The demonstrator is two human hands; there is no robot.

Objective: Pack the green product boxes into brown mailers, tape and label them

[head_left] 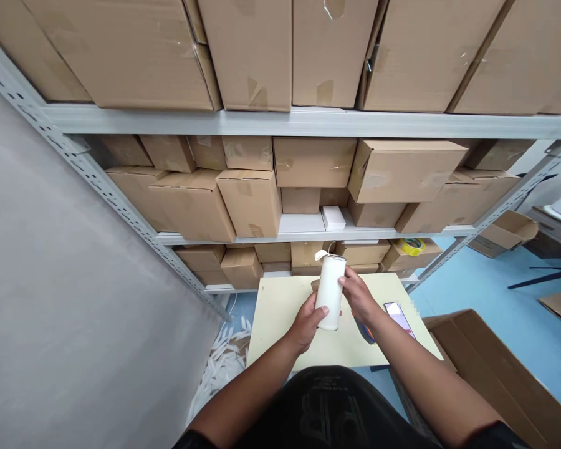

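Both hands hold a white cylinder (331, 296), kept nearly upright over a pale tabletop (280, 337). A short white strap or tab (321, 255) sticks out at its top left, and the top rim looks darker. My left hand (307, 323) wraps the lower left side, its thumb across the front. On the upper right side my right hand (356, 293) is closed on it, with fingers partly hidden behind. Its exact kind I cannot make out. Behind my right wrist lies a dark ring-shaped roll (365, 330), partly covered. Further right rests a phone (400, 319) with a lit screen.
A metal shelf (308, 123) full of cardboard boxes (250, 202) rises behind the table. A small white box (333, 218) and a yellow tape roll (410, 246) sit on it. White packing pieces (222, 368) lie at lower left, a large open carton (490, 368) at right.
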